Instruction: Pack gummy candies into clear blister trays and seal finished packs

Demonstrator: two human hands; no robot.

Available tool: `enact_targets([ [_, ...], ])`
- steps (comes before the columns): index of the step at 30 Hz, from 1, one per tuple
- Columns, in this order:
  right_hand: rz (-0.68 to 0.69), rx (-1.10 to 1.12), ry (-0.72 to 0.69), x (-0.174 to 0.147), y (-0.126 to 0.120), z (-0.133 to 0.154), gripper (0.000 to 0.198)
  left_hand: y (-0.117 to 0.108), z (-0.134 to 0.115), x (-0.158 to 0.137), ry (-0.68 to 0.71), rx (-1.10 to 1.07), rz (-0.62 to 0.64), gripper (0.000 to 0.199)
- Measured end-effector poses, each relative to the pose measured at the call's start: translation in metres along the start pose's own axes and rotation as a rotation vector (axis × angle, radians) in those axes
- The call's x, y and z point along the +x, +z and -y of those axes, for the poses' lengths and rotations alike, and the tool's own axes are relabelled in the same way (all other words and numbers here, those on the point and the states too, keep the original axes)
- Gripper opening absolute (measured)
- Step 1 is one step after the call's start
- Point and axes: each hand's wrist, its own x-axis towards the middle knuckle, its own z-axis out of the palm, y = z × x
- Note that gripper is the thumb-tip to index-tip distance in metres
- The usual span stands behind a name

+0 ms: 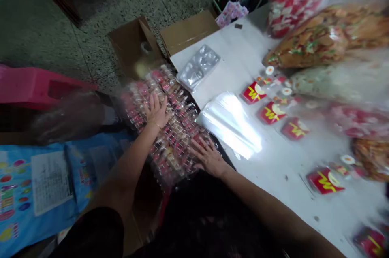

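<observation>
The left hand and the right hand both lie palm down, open with the fingers spread, pressing on the wrapped sweets without closing around any of them. The sweets, small pink, red and pale pieces in clear wrapping, form a wide layer directly under both hands: the left one touches it toward its far, left part, the right one at its right edge, nearer the body, and much of the layer shows between them. Its far end is blurred and reaches toward an open cardboard box. Just right of the layer is the white tabletop, where a silvery clear pack lies near the edge, ahead of the right hand, and a shiny stack of clear plastic bags lies closer to that hand. Farther right, red packets with yellow marks sit spaced apart, and large filled bags stand or lie beyond them. Left of the left arm are blue packages, with a pink plastic piece farther ahead.
</observation>
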Motion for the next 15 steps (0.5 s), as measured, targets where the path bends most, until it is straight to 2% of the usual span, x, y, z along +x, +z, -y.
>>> enact_targets([
  [2,-0.044,0.026,0.025,-0.050,0.001,0.005,0.066,-0.003,-0.034,-0.042,0.027,-0.013,-0.029,0.074],
  [3,-0.063,0.031,0.055,-0.076,0.003,0.006,0.063,-0.001,-0.052,-0.066,0.081,-0.016,0.012,0.077],
  [5,-0.098,0.024,0.128,-0.123,0.008,0.009,0.061,0.007,-0.084,-0.111,0.359,-0.030,0.198,0.082],
  [6,-0.118,0.019,0.166,-0.143,0.012,0.009,0.061,0.014,-0.095,-0.129,0.475,-0.032,0.275,0.079],
  [7,-0.140,0.016,0.201,-0.160,0.016,0.009,0.062,0.022,-0.102,-0.141,0.505,-0.016,0.317,0.071],
  [10,-0.220,0.021,0.307,-0.196,0.029,0.009,0.065,0.038,-0.095,-0.140,0.391,0.098,0.308,0.052],
  [12,-0.273,0.030,0.369,-0.209,0.038,0.009,0.066,0.040,-0.080,-0.120,0.323,0.172,0.264,0.050],
  [15,-0.353,0.032,0.400,-0.215,0.050,0.010,0.064,0.035,-0.065,-0.093,0.344,0.241,0.238,0.052],
])
